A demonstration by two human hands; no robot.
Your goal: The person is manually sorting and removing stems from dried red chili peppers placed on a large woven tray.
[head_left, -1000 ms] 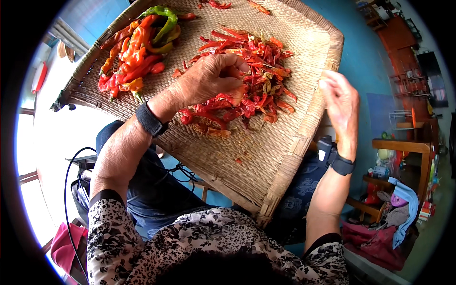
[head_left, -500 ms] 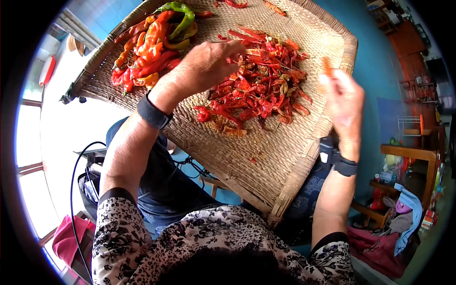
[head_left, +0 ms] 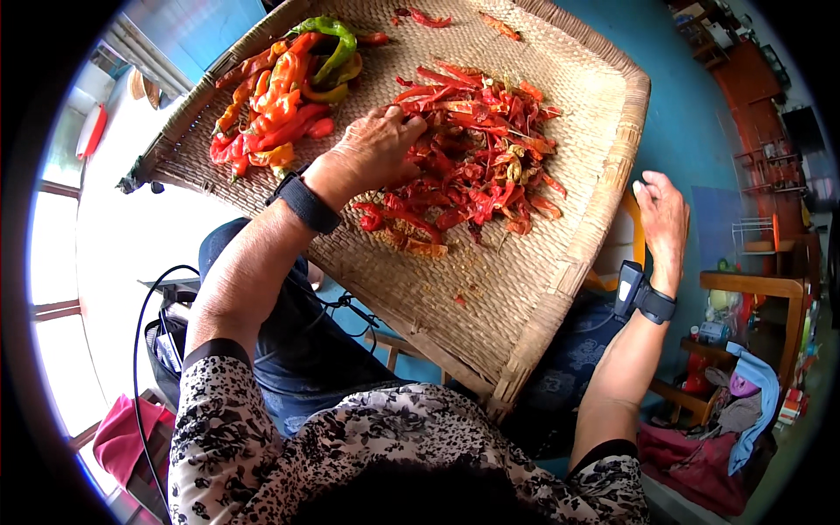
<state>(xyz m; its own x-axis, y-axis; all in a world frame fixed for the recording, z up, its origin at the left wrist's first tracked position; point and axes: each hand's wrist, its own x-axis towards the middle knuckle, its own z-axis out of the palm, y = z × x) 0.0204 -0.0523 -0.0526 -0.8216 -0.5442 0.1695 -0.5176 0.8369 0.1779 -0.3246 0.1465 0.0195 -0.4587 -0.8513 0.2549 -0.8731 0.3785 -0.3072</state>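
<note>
A heap of dried red chili peppers [head_left: 490,157] lies on a woven tray [head_left: 420,302] tilted across my lap. My left hand [head_left: 372,149] is at the heap's left edge, its fingers curled down among the peppers. What those fingers hold, if anything, is hidden. Beyond the tray's right rim is my right hand [head_left: 662,219], fingers bent but apart, with nothing visible in them. Below it, a container with an orange edge [head_left: 637,232] partly shows beside the tray. A second pile, of glossy fresh red and orange peppers [head_left: 284,109], sits at the tray's far left, with a curved green pepper [head_left: 337,44] on it.
A few stray dried peppers [head_left: 500,26] lie near the tray's far edge. To the right stands a wooden chair [head_left: 757,284] heaped with cloths. A black cable [head_left: 137,367] loops at my left, by a dark bag [head_left: 164,341] and a pink cloth [head_left: 127,437].
My right hand has moved right and down, past the tray's rim; the blurred orange-red piece in its fingers is gone from them. My left hand has shifted slightly left and down.
</note>
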